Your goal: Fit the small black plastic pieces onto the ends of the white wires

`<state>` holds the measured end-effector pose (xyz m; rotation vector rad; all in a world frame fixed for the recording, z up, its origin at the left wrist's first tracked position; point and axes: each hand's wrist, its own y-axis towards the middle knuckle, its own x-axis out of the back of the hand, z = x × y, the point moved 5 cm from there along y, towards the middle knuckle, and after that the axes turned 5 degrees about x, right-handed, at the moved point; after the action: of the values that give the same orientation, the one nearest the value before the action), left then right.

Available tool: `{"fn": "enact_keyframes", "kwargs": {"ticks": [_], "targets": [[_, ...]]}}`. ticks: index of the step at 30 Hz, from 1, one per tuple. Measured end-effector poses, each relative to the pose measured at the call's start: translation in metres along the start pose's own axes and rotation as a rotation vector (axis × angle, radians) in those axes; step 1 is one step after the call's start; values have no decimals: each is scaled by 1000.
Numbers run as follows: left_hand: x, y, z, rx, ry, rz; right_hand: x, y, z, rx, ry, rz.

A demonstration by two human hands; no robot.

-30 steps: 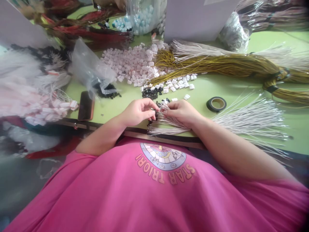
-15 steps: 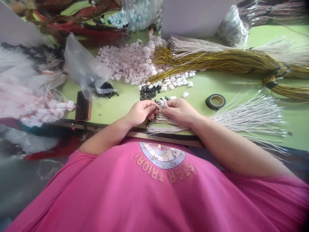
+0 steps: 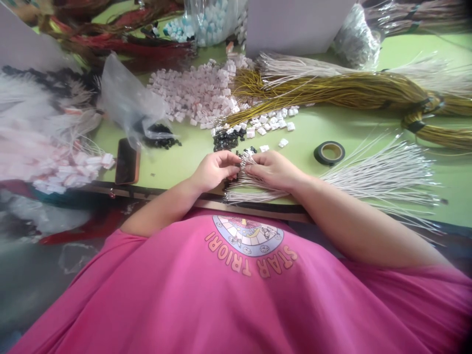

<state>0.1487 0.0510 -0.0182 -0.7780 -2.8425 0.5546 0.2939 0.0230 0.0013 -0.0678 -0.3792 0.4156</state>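
Head view: white wire bundle lies at the near edge of the desk, just in front of the person's chest, its free ends fanned up between the two hands; judgement: thin, light, limp strands, each easy to kink and apt to slip out of the bunch, with small tips that are likely delicate; best taken one strand at a time, just behind its tip, with the rest of the bunch pinned flat; right hand is curled down over the bundle, fingers closed on the strands near their tips, palm resting on them; left hand has thumb and fingertips drawn together at the wire ends, close against the right hand's fingertips; what sits in that pinch is too small to tell; black connectors in a little heap just beyond the hands, white housings scattered beyond those; tape roll to the right, near; loose white wires fanned out past the right forearm; phone to the left, well apart; yellow wire bundle across the far desk.
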Motion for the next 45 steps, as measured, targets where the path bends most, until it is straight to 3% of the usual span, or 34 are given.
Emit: {"fn": "enact_keyframes", "kwargs": {"ticks": [7, 12, 16, 20, 24, 27, 29, 33, 41, 45], "targets": [[2, 1, 2, 3, -51, 24, -1, 1, 1, 5, -10, 18], [1, 1, 6, 17, 16, -29, -2, 1, 0, 18, -34, 11], [-3, 1, 6, -96, 101, -44, -3, 2, -3, 7, -57, -23], [0, -10, -9, -296, 411, -87, 0, 1, -3, -4, -70, -83], [21, -20, -25, -303, 782, -76, 6, -2, -5, -76, -25, -135], [52, -20, -34, -229, 974, -241, 6, -3, -5, -122, 42, -104], [64, -16, -33, -187, 1055, -267, 6, -3, -5, -150, 61, -96], [62, -7, -19, -171, 1094, -158, 6, -2, -6, -170, 67, -94], [59, 2, -11, -203, 1117, -185, 3, -1, -8, -109, 18, -109], [57, -7, -18, -157, 933, -213, 2, -1, -5, -101, 22, -97]]}}
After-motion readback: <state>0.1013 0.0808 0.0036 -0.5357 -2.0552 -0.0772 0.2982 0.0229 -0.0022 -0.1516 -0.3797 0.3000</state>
